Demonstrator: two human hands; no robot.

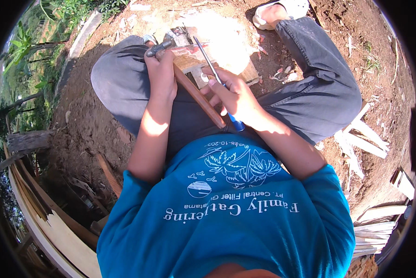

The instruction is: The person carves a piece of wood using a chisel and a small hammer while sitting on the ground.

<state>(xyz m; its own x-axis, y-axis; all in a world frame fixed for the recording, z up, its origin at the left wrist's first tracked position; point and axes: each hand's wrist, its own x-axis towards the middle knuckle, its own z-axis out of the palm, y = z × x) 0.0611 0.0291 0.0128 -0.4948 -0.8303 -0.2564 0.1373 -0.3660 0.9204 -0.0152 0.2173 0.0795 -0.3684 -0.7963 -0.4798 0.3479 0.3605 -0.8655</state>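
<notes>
My left hand [162, 70] is closed round a hammer, just below its dark metal head [159, 47]. The hammer's brown wooden handle [198, 96] slants down to the right across my lap. In my right hand [233, 92] is a screwdriver [202, 52] with a long metal shaft pointing up and away. Its blue handle end [237, 124] sticks out below the palm, while the fingers hide the middle. Beyond both hands, between my legs, lies a reddish-brown piece of wood [188, 56]. Strong sunlight washes out the surface beside it.
My bent legs in dark trousers frame the work spot. Wood chips [286, 74] litter the brown soil around it. Split pale wood strips [363, 136] lie at the right, and long boards [62, 236] at the lower left. Green plants [20, 46] grow beyond a low ledge [85, 34].
</notes>
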